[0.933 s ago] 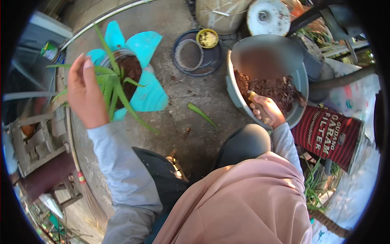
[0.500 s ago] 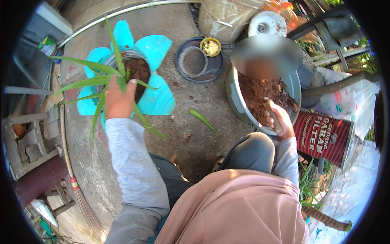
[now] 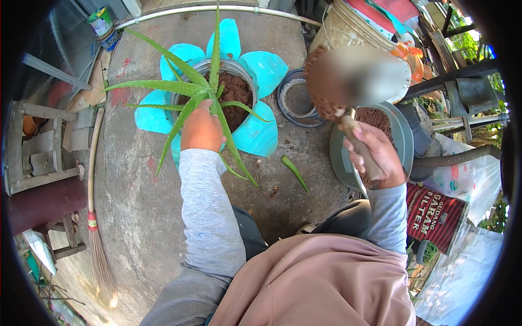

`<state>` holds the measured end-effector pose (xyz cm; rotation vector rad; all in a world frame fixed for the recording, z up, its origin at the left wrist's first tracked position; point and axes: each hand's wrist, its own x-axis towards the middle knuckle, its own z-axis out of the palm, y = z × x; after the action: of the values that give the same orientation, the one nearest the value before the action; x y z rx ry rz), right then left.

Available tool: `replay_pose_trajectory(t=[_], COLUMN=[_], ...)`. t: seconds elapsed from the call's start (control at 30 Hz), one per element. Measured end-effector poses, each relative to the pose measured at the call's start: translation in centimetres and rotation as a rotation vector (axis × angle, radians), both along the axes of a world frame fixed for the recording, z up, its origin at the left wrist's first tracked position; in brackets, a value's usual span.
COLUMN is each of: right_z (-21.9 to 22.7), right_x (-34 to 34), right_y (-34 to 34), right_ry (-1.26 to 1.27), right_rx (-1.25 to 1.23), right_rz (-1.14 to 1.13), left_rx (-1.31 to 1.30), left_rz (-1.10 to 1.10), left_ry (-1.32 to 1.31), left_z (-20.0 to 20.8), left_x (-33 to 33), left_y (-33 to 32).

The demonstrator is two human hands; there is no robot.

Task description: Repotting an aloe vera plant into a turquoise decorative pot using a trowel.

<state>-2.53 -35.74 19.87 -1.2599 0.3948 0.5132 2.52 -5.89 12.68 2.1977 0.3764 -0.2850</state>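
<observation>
My left hand (image 3: 204,129) is closed on the base of a spiky green aloe vera plant (image 3: 168,86), holding it over a round pot (image 3: 251,81) with turquoise petal-shaped flaps. Brown soil (image 3: 235,95) partly fills this pot. My right hand (image 3: 375,155) grips the wooden handle of a hand trowel (image 3: 359,146), raised above the near-left rim of a grey-green tub (image 3: 343,157). Reddish-brown soil (image 3: 319,89) clings to the trowel's head, much of which is blurred. More soil lies in the tub.
A cut aloe leaf (image 3: 295,173) lies on the concrete floor (image 3: 147,201). Beyond it sits a dark basin (image 3: 285,108) with a round grey container inside. A broom (image 3: 95,228) lies at the left, near a wooden stool (image 3: 49,179). A dirty bucket (image 3: 337,27) and red striped bag (image 3: 437,217) stand right.
My right hand has lifted the trowel with soil up from the tub, tilting its head leftward. My left hand still holds the aloe at the pot. The whole view has shifted.
</observation>
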Motion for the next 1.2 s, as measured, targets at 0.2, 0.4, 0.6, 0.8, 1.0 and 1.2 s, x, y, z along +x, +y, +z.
replay_pose_trajectory(t=[0.2, 0.4, 0.6, 0.8, 1.0, 1.2], right_z=[-3.0, -9.7, -10.8, -8.8, -5.6, -3.6], right_x=[6.1, 6.2, 5.4, 6.0, 5.3, 5.8], right_y=[8.5, 16.5, 18.0, 16.9, 16.0, 14.9], right_ry=[0.051, -0.578, -0.638, -0.700, -0.682, -0.703], right_rx=[-0.263, -1.368, -1.484, -1.488, -1.479, -1.376], right_rz=[0.286, 0.557, 0.267, 0.332, 0.415, 0.469], left_rx=[0.012, 0.095, 0.059, 0.076, 0.061, 0.056], left_rz=[-0.032, -0.023, -0.009, -0.020, -0.030, -0.030], left_ry=[0.084, -0.035, -0.063, -0.056, -0.052, -0.082], left_z=[-0.1, -2.2, -2.6, -2.4, -2.4, -2.6], left_x=[0.0, -0.1, -0.1, 0.1, 0.1, 0.2], left_y=[1.6, 2.6, 2.1, 1.5, 1.4, 1.1])
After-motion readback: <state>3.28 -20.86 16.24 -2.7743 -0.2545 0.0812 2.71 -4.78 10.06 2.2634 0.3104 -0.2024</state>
